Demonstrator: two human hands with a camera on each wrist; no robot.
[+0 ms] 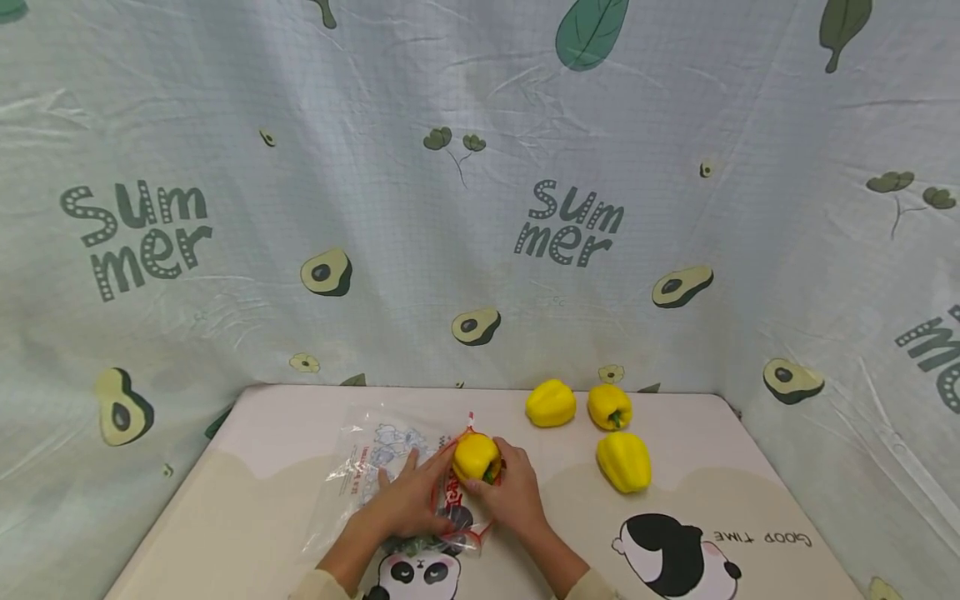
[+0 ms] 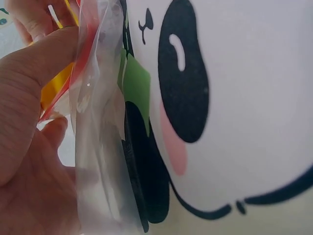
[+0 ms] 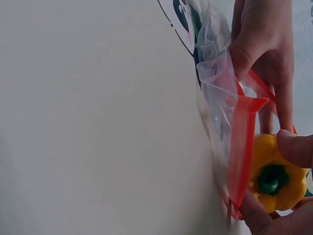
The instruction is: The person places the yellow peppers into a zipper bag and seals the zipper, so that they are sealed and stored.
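A yellow bell pepper (image 1: 476,457) with a green stem is held by my right hand (image 1: 517,492) at the red-edged mouth of a clear plastic bag (image 1: 352,467). In the right wrist view the pepper (image 3: 279,171) sits between thumb and fingers, beside the bag's red edge (image 3: 242,152). My left hand (image 1: 412,500) lies over the bag, thumb and fingers spread at its mouth and holding it apart. The left wrist view shows the left hand (image 2: 24,103) against the bag (image 2: 100,127), with the pepper partly hidden behind it.
Three more yellow peppers lie to the right: one at the back (image 1: 551,403), one beside it (image 1: 610,407), one nearer (image 1: 624,462). The table (image 1: 247,500) has printed cartoon figures. A patterned curtain (image 1: 420,250) hangs behind it.
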